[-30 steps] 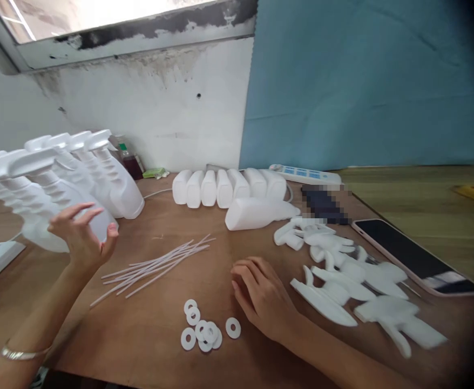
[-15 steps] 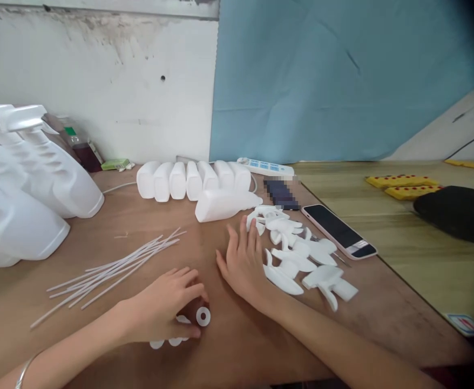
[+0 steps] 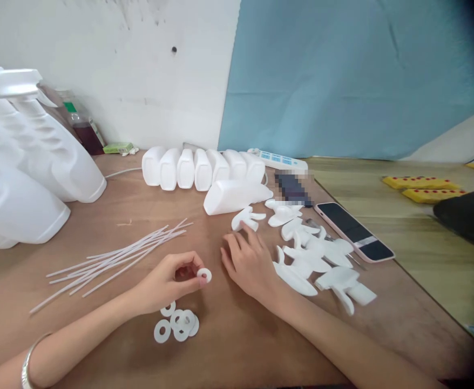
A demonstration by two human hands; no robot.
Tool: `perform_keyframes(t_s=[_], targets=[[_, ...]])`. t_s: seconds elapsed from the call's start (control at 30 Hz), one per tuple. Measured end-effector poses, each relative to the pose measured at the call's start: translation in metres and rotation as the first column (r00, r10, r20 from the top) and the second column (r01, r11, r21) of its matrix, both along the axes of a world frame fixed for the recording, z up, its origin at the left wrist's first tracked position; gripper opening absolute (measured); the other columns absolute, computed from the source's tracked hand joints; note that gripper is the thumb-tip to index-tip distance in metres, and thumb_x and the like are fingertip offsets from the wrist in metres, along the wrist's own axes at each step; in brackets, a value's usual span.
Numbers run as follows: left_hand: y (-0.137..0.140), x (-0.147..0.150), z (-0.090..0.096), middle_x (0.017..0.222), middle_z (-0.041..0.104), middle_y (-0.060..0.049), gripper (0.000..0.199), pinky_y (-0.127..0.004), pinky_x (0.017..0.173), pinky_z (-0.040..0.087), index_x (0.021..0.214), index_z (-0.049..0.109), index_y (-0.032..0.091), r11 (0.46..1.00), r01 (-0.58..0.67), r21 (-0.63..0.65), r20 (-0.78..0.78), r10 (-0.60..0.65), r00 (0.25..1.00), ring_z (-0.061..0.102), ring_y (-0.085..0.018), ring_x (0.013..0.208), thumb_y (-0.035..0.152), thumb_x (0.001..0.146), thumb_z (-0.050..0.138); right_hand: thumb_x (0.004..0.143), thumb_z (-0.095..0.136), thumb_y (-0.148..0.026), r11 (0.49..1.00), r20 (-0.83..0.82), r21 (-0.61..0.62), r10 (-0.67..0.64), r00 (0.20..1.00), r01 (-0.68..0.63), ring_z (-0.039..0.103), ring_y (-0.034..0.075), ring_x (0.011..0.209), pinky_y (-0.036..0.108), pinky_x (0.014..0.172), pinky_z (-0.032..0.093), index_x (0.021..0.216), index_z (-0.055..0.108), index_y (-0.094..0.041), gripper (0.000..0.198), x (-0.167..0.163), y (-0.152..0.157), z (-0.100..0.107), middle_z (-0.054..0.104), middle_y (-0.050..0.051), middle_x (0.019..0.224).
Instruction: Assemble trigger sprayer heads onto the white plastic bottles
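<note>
A small white ring washer (image 3: pixel 205 275) is pinched at its edge between the thumb and fingers of my left hand (image 3: pixel 171 278), raised above the table. Under that hand lies a loose pile of similar white washers (image 3: pixel 181 324). My right hand (image 3: pixel 250 265) rests low over the table, fingers bent and apart. Its fingertips reach the near edge of a white trigger spray head (image 3: pixel 247 218), which lies on the table. More white spray heads (image 3: pixel 302 254) are spread to the right of this hand. Thin white tubes (image 3: pixel 117 262) lie in a bundle to the left.
White bottles lie in a row (image 3: pixel 186 170) at the back, with another bottle (image 3: pixel 235 195) in front. Large spray bottles (image 3: pixel 51 146) stand left. A phone (image 3: pixel 352 231), a dark pixelated item (image 3: pixel 291 188) and a power strip (image 3: pixel 283 160) sit right and behind.
My left hand has lifted a washer up from the pile, uncovering the others. One spray head now lies apart from the group, shifted left, by my right fingertips. The view has shifted slightly.
</note>
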State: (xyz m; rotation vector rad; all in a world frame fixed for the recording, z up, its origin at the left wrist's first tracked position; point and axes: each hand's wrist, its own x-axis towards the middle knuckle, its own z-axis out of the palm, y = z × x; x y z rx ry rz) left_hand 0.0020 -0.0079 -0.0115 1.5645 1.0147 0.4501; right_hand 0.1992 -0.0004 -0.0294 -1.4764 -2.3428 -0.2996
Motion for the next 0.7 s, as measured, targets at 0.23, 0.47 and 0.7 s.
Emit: perform_keyframes(t_s=[0.23, 0.47, 0.7], targets=[[0.009, -0.004, -0.003, 0.068, 0.057, 0.000, 0.026, -0.023, 0.066, 0.042, 0.076, 0.059, 0.014, 0.991, -0.091, -0.097, 0.224, 0.111, 0.968, 0.051, -0.010, 0.064, 0.038, 0.083, 0.050, 0.074, 0.045, -0.006, 0.973, -0.200, 0.140, 0.210, 0.957, -0.185, 0.047, 0.027, 0.109, 0.041, 0.088, 0.037, 0.097, 0.054, -0.014, 0.026, -0.005, -0.013, 0.002, 0.058, 0.012, 0.110], [0.011, -0.003, -0.001, 0.072, 0.060, -0.001, 0.024, -0.022, 0.063, 0.044, 0.071, 0.062, 0.014, 0.978, -0.152, -0.145, 0.254, 0.185, 0.949, 0.051, -0.009, 0.064, 0.037, 0.077, 0.058, 0.070, 0.038, 0.001, 1.000, -0.091, -0.006, 0.011, 0.996, -0.011, 0.039, 0.032, 0.121, 0.051, 0.091, 0.039, 0.124, 0.037, -0.005, 0.054, 0.009, 0.008, -0.007, 0.042, 0.022, 0.131], [0.011, -0.004, -0.008, 0.070, 0.058, 0.000, 0.019, -0.020, 0.061, 0.042, 0.073, 0.062, 0.014, 0.967, -0.239, -0.084, 0.228, 0.252, 0.941, 0.050, -0.009, 0.064, 0.033, 0.074, 0.064, 0.080, 0.046, -0.010, 0.941, -0.265, -0.023, 0.319, 0.910, -0.337, 0.047, 0.028, 0.105, 0.048, 0.087, 0.045, 0.119, 0.045, -0.014, 0.040, -0.004, -0.007, -0.003, 0.055, 0.014, 0.111]])
